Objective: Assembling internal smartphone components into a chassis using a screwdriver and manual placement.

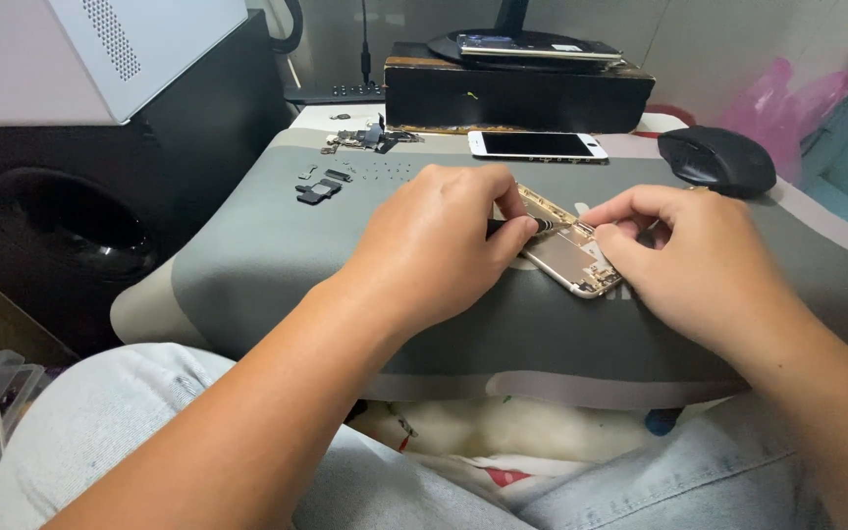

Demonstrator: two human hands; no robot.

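On the grey mat in the middle of the table, an opened gold phone shell lies under both hands. The left hand pinches a thin dark tool into the shell; the right hand grips its lower edge, steadying it. This looks like disassembly in progress, calling for fine, light leverage. Loose small parts lie apart.

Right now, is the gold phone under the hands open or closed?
Open: the gold phone body has no screen, and its inner parts show between the left hand and right hand.
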